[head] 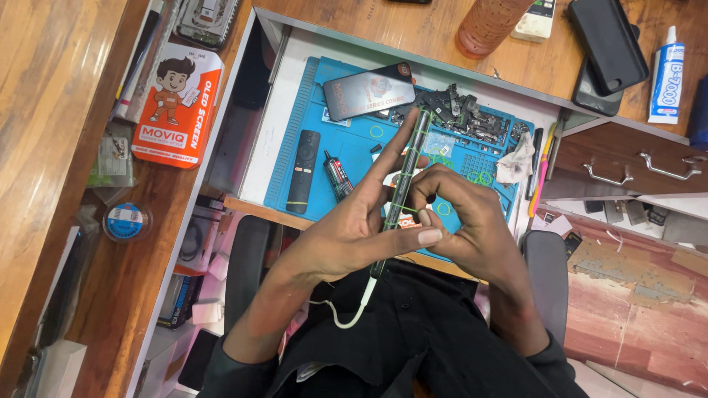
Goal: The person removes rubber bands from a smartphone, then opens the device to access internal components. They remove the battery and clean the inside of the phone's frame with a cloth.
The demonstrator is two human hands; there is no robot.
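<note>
Above the blue mat (354, 158), both hands (413, 221) grip a rubber-banded phone (404, 184).

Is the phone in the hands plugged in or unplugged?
Plugged in: a white cable runs from the lower end of the phone, held edge-on between left hand and right hand.

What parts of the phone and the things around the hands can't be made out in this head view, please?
- Phone, head view: held edge-on, so its faces are unseen.
- White cable: its far end runs under the left hand.
- Right hand: its fingertips curl out of sight.
- Small parts on the blue mat: too small to identify.
- Bottle: cut off by the top edge.
</note>
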